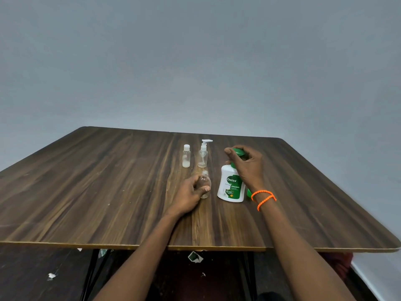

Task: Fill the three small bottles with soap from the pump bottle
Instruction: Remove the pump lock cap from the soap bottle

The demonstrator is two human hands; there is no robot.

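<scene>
the right hand (247, 165) covers most of the white dettol pump bottle's green pump head (238, 152); the label's small print is unreadable.

The white soap bottle (231, 186) with a green pump stands up. A clear small bottle (204, 185) stands just left of it. Two more, a capped one (186, 156) and a spray one (203, 154), stand behind.

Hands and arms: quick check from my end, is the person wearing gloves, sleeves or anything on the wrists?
No gloves or sleeves in view: both forearms are bare up to the frame edge. The left hand wears nothing. The right hand has a thin orange beaded band looped twice around its wrist.
</scene>
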